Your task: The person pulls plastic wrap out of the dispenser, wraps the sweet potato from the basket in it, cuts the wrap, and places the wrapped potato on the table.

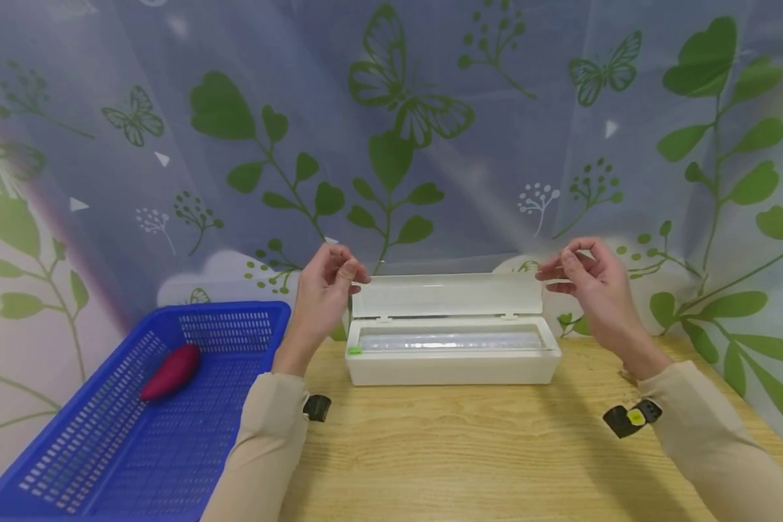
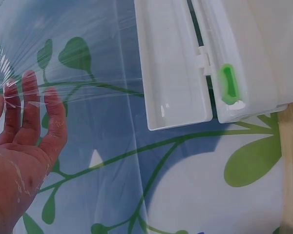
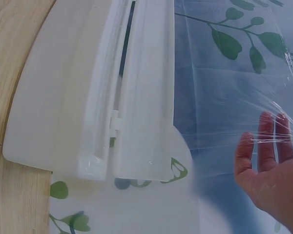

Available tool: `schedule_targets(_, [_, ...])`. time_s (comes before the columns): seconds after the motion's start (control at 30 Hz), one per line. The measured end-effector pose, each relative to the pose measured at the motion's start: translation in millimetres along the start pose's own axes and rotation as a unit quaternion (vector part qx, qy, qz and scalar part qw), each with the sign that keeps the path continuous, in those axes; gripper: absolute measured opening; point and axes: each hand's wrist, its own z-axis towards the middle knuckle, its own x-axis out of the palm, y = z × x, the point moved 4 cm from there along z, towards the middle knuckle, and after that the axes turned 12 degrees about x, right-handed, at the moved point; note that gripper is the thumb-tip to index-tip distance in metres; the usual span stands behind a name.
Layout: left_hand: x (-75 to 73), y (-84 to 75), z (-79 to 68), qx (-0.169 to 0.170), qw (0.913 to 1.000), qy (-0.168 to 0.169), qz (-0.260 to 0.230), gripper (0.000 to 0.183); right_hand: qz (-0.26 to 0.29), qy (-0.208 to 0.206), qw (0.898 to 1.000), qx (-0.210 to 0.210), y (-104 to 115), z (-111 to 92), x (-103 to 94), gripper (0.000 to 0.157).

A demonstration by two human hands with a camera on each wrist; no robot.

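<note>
A white cling film dispenser (image 1: 453, 370) stands on the table, its lid (image 1: 446, 297) raised at the back. Inside lies the clear roll (image 1: 450, 341), and a green piece (image 2: 229, 84) sits at the left end. Above the lid's left corner, my left hand (image 1: 322, 293) pinches one corner of a sheet of cling film (image 2: 107, 85). Past the lid's right end, my right hand (image 1: 600, 290) pinches the other side, where the cling film (image 3: 271, 105) gathers into creases. The sheet spans from the dispenser toward both hands; its transparency hides its exact outline.
At the left, a blue plastic basket (image 1: 189, 314) holds a dark red sweet potato (image 1: 172, 373). The dispenser sits near the back of the wooden table (image 1: 444, 449). A leaf-and-butterfly patterned curtain (image 1: 274, 43) hangs directly behind it.
</note>
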Motion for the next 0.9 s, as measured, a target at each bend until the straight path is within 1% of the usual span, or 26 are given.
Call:
schedule_targets(0.3, [-1.7, -8.9, 6.8, 0.018, 0.9998, -0.007, 0.001, 0.018, 0.009, 0.008, 1.000, -0.004, 10.1, 2.0, -0.3, 0.014])
schedule_targets(0.53, [-3.2, -16.0, 7.6, 0.014, 0.9997, -0.017, -0.007, 0.017, 0.018, 0.010, 1.000, -0.012, 16.3, 3.0, 1.5, 0.013])
schedule_targets(0.8, [-5.3, -21.7, 10.3, 0.007, 0.9998, -0.015, -0.007, 0.018, 0.029, 0.013, 0.999, -0.030, 24.2, 4.8, 2.7, 0.011])
schedule_targets(0.9, [-5.9, -25.8, 11.9, 0.011, 0.9998, -0.015, -0.006, 0.017, 0.028, 0.010, 0.999, -0.037, 28.1, 5.2, 2.8, 0.011])
